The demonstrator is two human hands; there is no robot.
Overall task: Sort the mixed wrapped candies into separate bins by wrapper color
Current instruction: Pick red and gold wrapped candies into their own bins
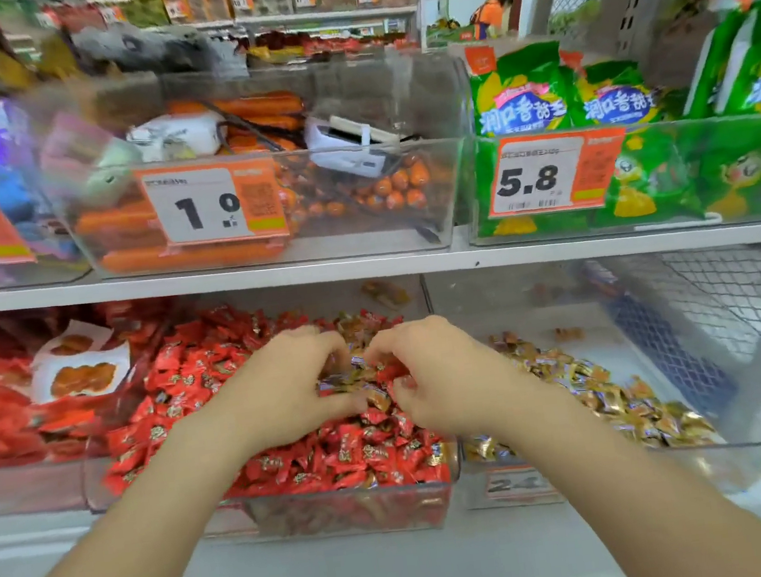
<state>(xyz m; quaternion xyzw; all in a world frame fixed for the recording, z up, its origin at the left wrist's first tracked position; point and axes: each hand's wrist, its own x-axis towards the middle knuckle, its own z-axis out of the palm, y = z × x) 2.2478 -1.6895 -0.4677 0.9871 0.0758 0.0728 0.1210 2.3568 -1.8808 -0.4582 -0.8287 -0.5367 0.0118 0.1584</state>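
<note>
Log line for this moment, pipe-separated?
left hand pinching gold candies | right hand curled beside, hold unclear | both over red candies bin | gold bin adjacent right

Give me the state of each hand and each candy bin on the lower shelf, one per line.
left hand: fingers curled round gold candies lying on the red candies
right hand: fingers curled round the same gold candies
red bin: heaped full, gold strays mixed in
gold bin: partly filled, floor bare at the back
</note>
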